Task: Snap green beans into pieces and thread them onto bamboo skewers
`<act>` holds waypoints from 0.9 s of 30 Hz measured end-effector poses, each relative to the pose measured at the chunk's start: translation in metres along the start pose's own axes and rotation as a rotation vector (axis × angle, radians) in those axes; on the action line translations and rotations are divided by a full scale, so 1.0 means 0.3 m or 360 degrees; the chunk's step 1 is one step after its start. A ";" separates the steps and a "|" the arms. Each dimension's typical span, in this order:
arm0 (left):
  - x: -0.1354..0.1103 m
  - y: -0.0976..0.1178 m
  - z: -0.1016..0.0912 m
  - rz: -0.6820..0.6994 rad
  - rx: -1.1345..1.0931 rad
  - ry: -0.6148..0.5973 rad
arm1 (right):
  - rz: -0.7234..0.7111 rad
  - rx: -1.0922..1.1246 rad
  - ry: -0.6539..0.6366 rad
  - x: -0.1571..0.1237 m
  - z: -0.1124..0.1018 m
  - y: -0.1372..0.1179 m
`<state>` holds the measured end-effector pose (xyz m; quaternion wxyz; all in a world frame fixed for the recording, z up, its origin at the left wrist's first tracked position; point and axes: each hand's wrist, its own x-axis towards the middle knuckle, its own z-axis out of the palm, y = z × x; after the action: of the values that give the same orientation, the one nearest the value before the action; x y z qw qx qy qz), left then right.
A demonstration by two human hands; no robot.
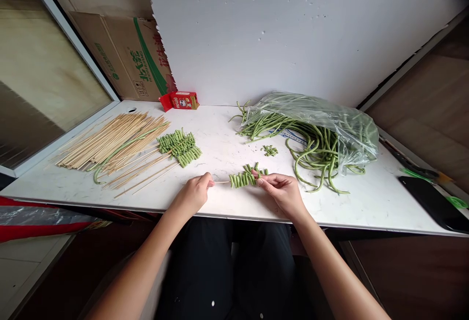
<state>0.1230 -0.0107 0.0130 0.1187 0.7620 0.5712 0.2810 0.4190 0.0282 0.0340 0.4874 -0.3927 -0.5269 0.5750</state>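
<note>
My left hand (195, 193) is closed around one end of a thin wooden skewer (221, 181), held level just above the front of the table. A row of short green bean pieces (240, 179) is threaded side by side along the skewer's right part. The fingers of my right hand (283, 190) pinch a bean piece at the right end of that row; the skewer's tip is hidden there. Several finished bean skewers (180, 146) lie to the left, their bean ends bunched together. Behind my right hand is a small heap of bean ends (270, 150).
A pile of bare skewers (110, 139) lies at left with one long bean across it. Long green beans (315, 139) spill from a clear plastic bag (351, 124) at right. A red packet (185, 100), a cardboard box (128, 56) and a black phone (432, 202) are around the edges.
</note>
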 end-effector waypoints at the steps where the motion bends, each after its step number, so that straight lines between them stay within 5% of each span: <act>1: 0.000 0.001 -0.001 0.0004 0.0000 0.0000 | 0.0003 -0.0008 0.0005 0.000 0.000 0.000; 13: -0.002 -0.007 0.015 0.0003 -0.0001 0.0045 | -0.0024 -0.0063 -0.0056 0.003 -0.008 0.017; 19: 0.002 -0.013 0.021 0.0008 0.0008 0.0135 | -0.0131 -0.0254 0.0210 0.015 -0.050 -0.033; 23: 0.002 -0.012 0.021 0.0010 0.0006 0.0173 | -0.0274 -0.0640 0.0385 0.029 -0.114 -0.067; 27: 0.001 -0.010 0.015 -0.0011 0.0007 0.0171 | -0.0369 -0.1381 0.0235 0.035 -0.146 -0.070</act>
<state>0.1232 -0.0089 0.0078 0.0871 0.7442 0.5800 0.3198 0.4621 0.0475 0.0494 0.3753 -0.5390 -0.7233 0.2131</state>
